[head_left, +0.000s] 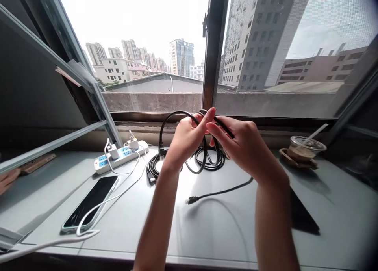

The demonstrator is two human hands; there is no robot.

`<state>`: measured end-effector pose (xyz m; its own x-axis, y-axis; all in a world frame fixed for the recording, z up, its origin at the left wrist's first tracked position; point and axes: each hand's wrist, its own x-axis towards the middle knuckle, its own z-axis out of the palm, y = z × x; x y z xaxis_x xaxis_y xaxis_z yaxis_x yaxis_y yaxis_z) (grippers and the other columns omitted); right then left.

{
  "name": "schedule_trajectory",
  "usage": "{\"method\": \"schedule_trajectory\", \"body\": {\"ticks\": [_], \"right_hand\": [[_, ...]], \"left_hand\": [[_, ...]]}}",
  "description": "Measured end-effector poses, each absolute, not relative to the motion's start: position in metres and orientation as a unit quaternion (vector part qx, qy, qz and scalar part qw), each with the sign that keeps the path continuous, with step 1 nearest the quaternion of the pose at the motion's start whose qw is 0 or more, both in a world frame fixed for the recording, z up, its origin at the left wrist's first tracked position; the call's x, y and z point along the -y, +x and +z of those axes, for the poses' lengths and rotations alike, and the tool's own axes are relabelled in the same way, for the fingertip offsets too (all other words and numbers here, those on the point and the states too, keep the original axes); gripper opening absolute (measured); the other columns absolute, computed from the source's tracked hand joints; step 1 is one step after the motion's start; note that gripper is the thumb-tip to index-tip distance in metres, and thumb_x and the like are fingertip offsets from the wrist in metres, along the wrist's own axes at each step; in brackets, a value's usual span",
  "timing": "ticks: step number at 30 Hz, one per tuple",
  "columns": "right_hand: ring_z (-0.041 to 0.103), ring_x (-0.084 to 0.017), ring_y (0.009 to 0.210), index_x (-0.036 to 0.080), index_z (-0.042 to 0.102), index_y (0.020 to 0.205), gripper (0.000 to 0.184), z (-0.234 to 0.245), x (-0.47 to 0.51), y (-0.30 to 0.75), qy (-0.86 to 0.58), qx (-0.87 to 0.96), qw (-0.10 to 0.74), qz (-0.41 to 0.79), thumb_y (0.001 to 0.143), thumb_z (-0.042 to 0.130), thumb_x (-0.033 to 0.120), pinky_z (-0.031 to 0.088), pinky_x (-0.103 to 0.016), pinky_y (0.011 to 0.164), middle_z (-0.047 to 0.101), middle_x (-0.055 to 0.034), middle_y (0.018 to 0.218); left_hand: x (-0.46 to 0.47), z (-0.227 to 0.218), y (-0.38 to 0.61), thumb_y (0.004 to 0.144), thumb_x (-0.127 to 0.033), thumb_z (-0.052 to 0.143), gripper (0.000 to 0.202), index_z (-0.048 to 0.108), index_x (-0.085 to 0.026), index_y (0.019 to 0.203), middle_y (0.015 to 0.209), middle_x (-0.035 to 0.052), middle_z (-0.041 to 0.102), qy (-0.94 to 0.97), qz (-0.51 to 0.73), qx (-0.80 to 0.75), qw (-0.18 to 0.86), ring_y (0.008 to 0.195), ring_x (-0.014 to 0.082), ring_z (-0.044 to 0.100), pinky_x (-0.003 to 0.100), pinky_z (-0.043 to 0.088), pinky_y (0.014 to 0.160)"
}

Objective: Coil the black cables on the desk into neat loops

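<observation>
Above the table, a black cable (174, 112) runs in loose loops through both my hands. My left hand (189, 137) is closed around it, thumb pointing up. Close beside it, my right hand (239, 143) grips the same cable between thumb and fingers. One plug (161, 149) dangles left of my left hand, in front of a coiled black cable (152, 168). The other end, a plug with a pale tip (193, 200), hangs low under my hands. Behind the loops lies a second coiled black cable (210, 166), partly hidden.
A white power strip (103, 162) with chargers stands at the left. Nearer lies a phone (91, 202), crossed by a white cord (118, 196). A lidded drink cup (304, 149) sits at right; a flat black object (302, 214) is partly behind my forearm. Another person's hand (8, 180) shows far left.
</observation>
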<state>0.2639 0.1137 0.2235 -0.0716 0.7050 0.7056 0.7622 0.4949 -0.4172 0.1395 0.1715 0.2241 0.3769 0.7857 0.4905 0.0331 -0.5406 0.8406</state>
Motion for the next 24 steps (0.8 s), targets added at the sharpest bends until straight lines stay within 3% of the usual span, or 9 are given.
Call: {"method": "schedule_trajectory", "body": {"ticks": [5, 9, 14, 18, 22, 24], "right_hand": [[0.047, -0.008, 0.049, 0.016, 0.063, 0.094, 0.031, 0.224, -0.108, 0.273, -0.482, 0.759, 0.438, 0.012, 0.074, 0.066, 0.041, 0.033, -0.02, 0.046, 0.056, 0.0042, 0.06], [0.051, -0.01, 0.054, 0.018, 0.055, 0.113, 0.039, 0.223, -0.11, 0.275, -0.453, 0.787, 0.412, 0.074, 0.075, 0.065, 0.025, 0.038, -0.021, 0.049, 0.057, 0.005, 0.063], [0.053, -0.01, 0.055, 0.018, 0.057, 0.096, 0.014, 0.223, -0.114, 0.268, -0.432, 0.788, 0.427, 0.106, 0.088, 0.049, 0.026, 0.039, -0.022, 0.055, 0.058, 0.0041, 0.062], [0.05, -0.01, 0.052, 0.019, 0.056, 0.08, 0.03, 0.224, -0.116, 0.271, -0.481, 0.734, 0.474, 0.066, 0.093, 0.04, 0.041, 0.036, -0.022, 0.053, 0.054, 0.0035, 0.053], [0.052, -0.01, 0.055, 0.019, 0.054, 0.069, 0.043, 0.224, -0.122, 0.287, -0.52, 0.659, 0.543, 0.034, 0.09, 0.037, 0.052, 0.035, -0.022, 0.051, 0.053, 0.0008, 0.054], [0.052, -0.01, 0.057, 0.018, 0.056, 0.071, 0.044, 0.224, -0.124, 0.294, -0.518, 0.635, 0.571, 0.039, 0.09, 0.036, 0.053, 0.037, -0.022, 0.052, 0.054, -0.0001, 0.058]], "left_hand": [[-0.174, 0.226, 0.143, 0.081, -0.053, 0.052, 0.041, 0.068, -0.015, 0.076, 0.066, 0.0038, 0.065, 0.703, 0.5, -0.275, 0.425, 0.066, 0.0149, 0.063, 0.024, 0.05, 0.063], [-0.175, 0.228, 0.144, 0.073, -0.053, 0.062, 0.039, 0.069, -0.015, 0.081, 0.064, 0.0052, 0.066, 0.671, 0.532, -0.282, 0.433, 0.071, 0.0193, 0.066, 0.028, 0.053, 0.066], [-0.182, 0.227, 0.134, 0.072, -0.056, 0.062, 0.043, 0.07, -0.014, 0.078, 0.06, 0.0059, 0.067, 0.692, 0.527, -0.322, 0.373, 0.07, 0.0216, 0.067, 0.029, 0.053, 0.064], [-0.192, 0.229, 0.115, 0.082, -0.054, 0.051, 0.045, 0.07, -0.014, 0.076, 0.063, 0.0042, 0.068, 0.713, 0.472, -0.401, 0.329, 0.072, 0.0186, 0.066, 0.027, 0.052, 0.067], [-0.193, 0.233, 0.096, 0.088, -0.059, 0.034, 0.06, 0.07, -0.012, 0.077, 0.065, 0.0058, 0.069, 0.676, 0.499, -0.428, 0.332, 0.071, 0.0184, 0.066, 0.029, 0.053, 0.07], [-0.191, 0.234, 0.091, 0.086, -0.06, 0.035, 0.059, 0.07, -0.012, 0.083, 0.062, 0.005, 0.068, 0.654, 0.55, -0.39, 0.342, 0.069, 0.0184, 0.065, 0.031, 0.053, 0.07]]}}
